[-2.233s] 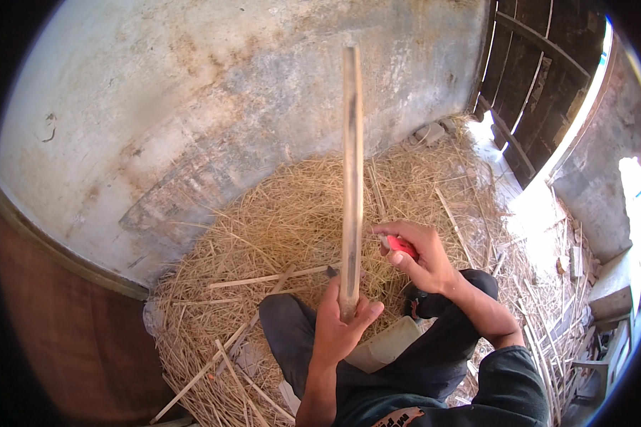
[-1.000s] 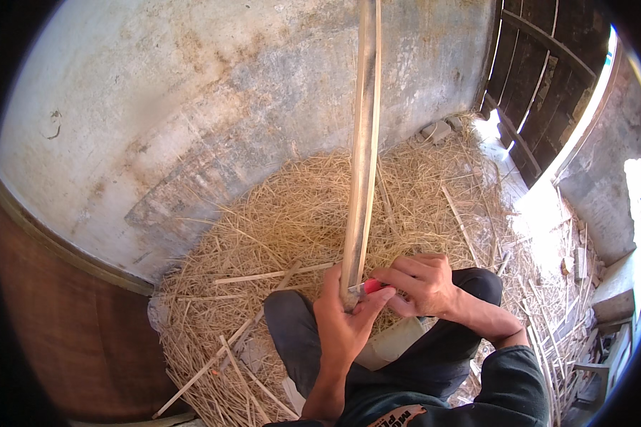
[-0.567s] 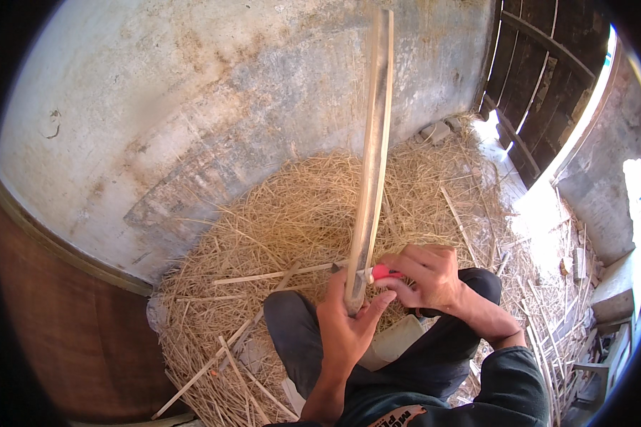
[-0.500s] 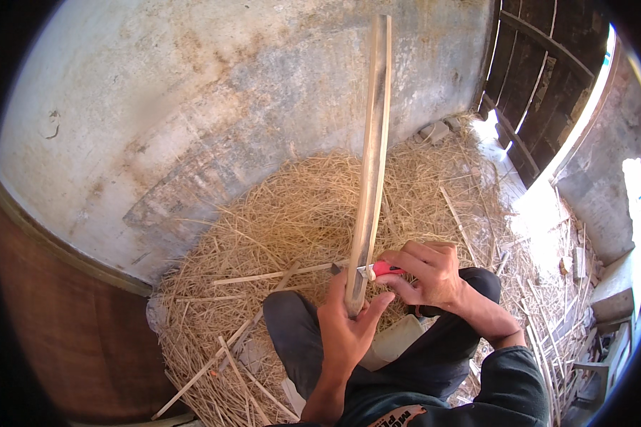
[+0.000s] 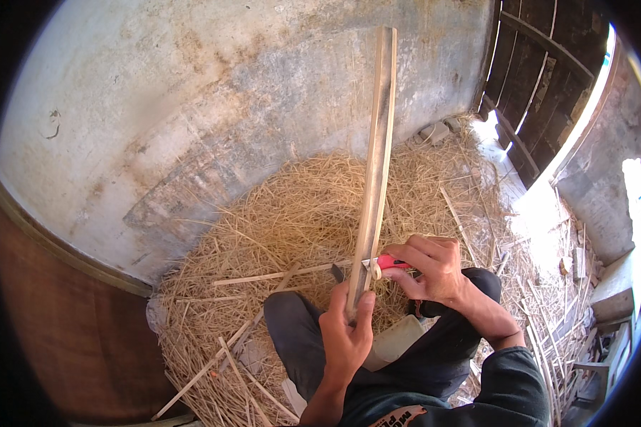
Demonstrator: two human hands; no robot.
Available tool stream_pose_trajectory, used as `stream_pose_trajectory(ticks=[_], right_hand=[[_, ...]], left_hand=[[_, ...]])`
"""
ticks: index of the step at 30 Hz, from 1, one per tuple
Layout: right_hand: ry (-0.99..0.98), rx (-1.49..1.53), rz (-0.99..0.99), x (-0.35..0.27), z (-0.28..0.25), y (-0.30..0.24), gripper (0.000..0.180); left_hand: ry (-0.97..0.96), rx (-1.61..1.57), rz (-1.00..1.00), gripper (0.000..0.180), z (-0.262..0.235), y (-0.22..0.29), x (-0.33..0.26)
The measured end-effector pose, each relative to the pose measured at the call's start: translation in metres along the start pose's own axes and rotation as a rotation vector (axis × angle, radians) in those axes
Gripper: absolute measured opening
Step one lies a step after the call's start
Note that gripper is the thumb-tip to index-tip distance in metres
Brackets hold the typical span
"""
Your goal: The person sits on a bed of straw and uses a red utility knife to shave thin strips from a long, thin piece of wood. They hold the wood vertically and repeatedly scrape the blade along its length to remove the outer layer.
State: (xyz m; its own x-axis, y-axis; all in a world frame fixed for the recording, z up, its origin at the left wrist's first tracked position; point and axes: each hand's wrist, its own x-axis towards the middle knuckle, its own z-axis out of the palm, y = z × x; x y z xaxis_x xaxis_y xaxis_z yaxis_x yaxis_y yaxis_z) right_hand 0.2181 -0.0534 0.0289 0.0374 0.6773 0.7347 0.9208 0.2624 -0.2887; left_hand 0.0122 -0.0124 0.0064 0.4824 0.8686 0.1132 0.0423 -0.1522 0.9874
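A long split bamboo strip (image 5: pixel 379 149), pale along its edges with a darker hollow, stands nearly upright in front of me, leaning slightly right at the top. Its lower end is gripped by my left hand (image 5: pixel 344 336), the thumb wrapped over the right edge. My right hand (image 5: pixel 434 269) is closed around the red handle of a knife (image 5: pixel 389 264). The blade crosses the strip just above my left fingers, and a dark tip shows past the strip's left side. A small pale curl lies by the handle at the cut.
Straw-like shavings (image 5: pixel 299 206) cover the floor around my bent legs, with several thin bamboo sticks (image 5: pixel 203 376) lying on them. A stained wall (image 5: pixel 214 107) rises behind. Brown board (image 5: pixel 78 306) is at the left; wooden slats (image 5: pixel 541 78) and a pale block (image 5: pixel 612 292) are at the right.
The bamboo strip has shifted slightly right and its top is lower. My left thumb has closed onto its edge. My right hand and the knife have moved a little to the right.
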Motion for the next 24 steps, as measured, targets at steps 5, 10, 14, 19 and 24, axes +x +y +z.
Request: stream_pose_trajectory(ticks=[5, 10, 14, 19, 24], right_hand=[[0.042, 0.007, 0.059, 0.002, -0.003, 0.005, 0.025], [0.291, -0.083, 0.391, 0.021, -0.03, 0.064, 0.021], [0.331, -0.122, 0.469, 0.017, -0.04, 0.076, 0.023], [0.003, 0.007, 0.573, 0.018, -0.034, 0.053, 0.026], [-0.677, -0.128, 0.475, -0.025, -0.012, 0.083, 0.035]], left_hand=[[0.003, 0.002, -0.041, 0.027, 0.0, 0.0, -0.003], [-0.129, 0.023, -0.104, 0.026, -0.002, -0.016, -0.037], [-0.16, -0.024, -0.159, 0.028, -0.005, -0.032, -0.048], [-0.087, -0.066, -0.165, 0.029, -0.015, -0.031, -0.032], [-0.037, -0.127, -0.086, 0.052, -0.017, -0.018, -0.013]])
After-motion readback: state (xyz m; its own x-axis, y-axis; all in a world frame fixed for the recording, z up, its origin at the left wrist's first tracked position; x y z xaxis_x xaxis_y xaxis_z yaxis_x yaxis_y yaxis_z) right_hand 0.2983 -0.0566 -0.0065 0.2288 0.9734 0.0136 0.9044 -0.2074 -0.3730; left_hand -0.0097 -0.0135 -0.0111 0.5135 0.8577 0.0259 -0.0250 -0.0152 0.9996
